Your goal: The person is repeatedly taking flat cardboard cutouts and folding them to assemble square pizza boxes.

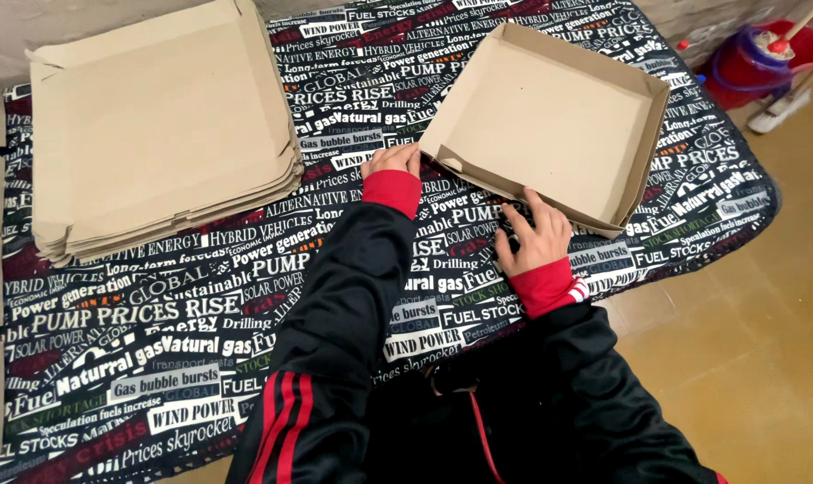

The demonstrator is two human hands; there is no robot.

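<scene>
Both hands press a brown cardboard box tray [550, 121] — left hand [391, 161] with fingers curled at its near corner, right hand [534, 237] spread flat along the front wall, neither grip closed around it. Four walls stand folded (one tray formed); a stack of flat blanks [160, 125] waits well apart on the text-printed table [200, 314].

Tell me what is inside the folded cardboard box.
The cardboard box shows only its bare brown floor. The near wall hides a thin strip of floor beside the right hand.
</scene>
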